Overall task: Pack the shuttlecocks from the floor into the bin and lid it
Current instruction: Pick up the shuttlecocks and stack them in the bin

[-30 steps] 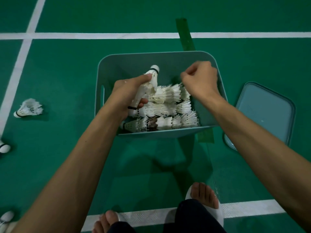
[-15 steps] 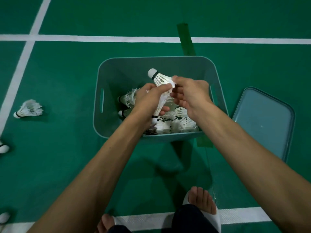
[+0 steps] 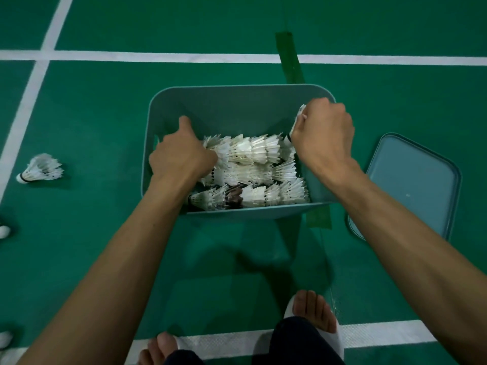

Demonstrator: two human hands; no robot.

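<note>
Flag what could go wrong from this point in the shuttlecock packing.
1. The right hand grips a white feather shuttlecock in a closed fist beside the wall of the teal plastic bin; its feathers may get crushed.
2. A loose white shuttlecock lies on the green floor at left, and could be missed before the flat teal lid goes on.

One bin [image 3: 237,106]. One lid [image 3: 411,185]. Two hands: left hand [image 3: 181,156], right hand [image 3: 324,135]. One held shuttlecock [image 3: 299,119], in right hand. Floor shuttlecocks: three in sight, one whole [image 3: 39,168], two cut by left frame edge [image 3: 4,231] [image 3: 4,338]. Inside bin: three nested rows [image 3: 250,151] of shuttlecocks; number per row not countable. Two feet [image 3: 311,309] in white slippers. Three white court lines [image 3: 158,57]. Two dark green tape strips [image 3: 288,59].
</note>
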